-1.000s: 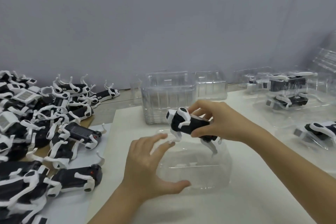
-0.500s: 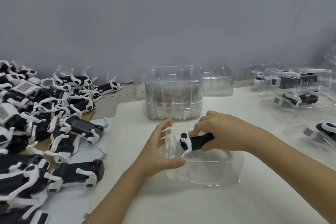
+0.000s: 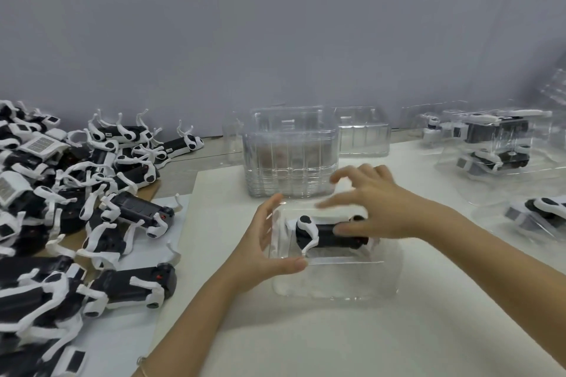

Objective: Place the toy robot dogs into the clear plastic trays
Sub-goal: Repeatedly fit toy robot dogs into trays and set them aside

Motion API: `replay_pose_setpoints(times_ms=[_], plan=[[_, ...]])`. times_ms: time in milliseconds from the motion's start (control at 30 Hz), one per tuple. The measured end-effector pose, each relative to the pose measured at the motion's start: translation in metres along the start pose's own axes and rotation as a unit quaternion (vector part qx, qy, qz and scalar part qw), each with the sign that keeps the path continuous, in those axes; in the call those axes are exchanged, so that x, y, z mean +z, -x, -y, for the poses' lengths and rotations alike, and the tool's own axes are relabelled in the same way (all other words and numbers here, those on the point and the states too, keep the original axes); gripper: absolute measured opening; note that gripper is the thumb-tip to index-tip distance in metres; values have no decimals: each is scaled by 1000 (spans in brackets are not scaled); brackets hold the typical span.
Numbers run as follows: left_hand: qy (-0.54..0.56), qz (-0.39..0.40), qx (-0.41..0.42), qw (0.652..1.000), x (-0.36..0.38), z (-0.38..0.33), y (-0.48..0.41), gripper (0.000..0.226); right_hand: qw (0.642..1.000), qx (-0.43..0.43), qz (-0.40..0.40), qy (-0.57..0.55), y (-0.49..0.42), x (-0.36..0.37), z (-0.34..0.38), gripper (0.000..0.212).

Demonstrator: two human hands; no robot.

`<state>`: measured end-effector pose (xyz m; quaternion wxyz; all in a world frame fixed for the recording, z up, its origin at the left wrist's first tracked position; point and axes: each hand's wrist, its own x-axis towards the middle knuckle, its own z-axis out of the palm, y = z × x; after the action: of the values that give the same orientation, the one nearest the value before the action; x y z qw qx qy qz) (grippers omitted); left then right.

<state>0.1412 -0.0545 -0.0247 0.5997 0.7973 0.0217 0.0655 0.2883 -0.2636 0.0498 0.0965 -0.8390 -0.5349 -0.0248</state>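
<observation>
Left hand [image 3: 269, 242] grips the left end of a clear plastic tray [image 3: 337, 294] on the bench [image 3: 337, 346], apparently steadying it, while the right hand [image 3: 379, 208] rests spread, relaxed fingers [image 3: 344, 228] on the toy robot dog [image 3: 324, 236] lying inside, seemingly to seat it.

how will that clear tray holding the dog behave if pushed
Likely light and slidey: the clear tray looks thin, and the left hand grips its end. Walls probably flex. The toy robot dog lies low inside, so tipping seems unlikely.
</observation>
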Motion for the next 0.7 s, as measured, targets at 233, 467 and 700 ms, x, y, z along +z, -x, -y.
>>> replay_pose_setpoints(times_ms=[233, 467, 700], plan=[[135, -90, -136, 977, 20, -36, 0, 32, 791, 313, -9, -525, 49, 27, 9, 64], [88, -243, 111, 960, 35, -66, 4, 86, 728, 186, -215, -624, 34, 16, 36, 76], [51, -263, 101, 958, 35, -57, 11, 73, 755, 164, -249, -584, 26, 25, 47, 70]])
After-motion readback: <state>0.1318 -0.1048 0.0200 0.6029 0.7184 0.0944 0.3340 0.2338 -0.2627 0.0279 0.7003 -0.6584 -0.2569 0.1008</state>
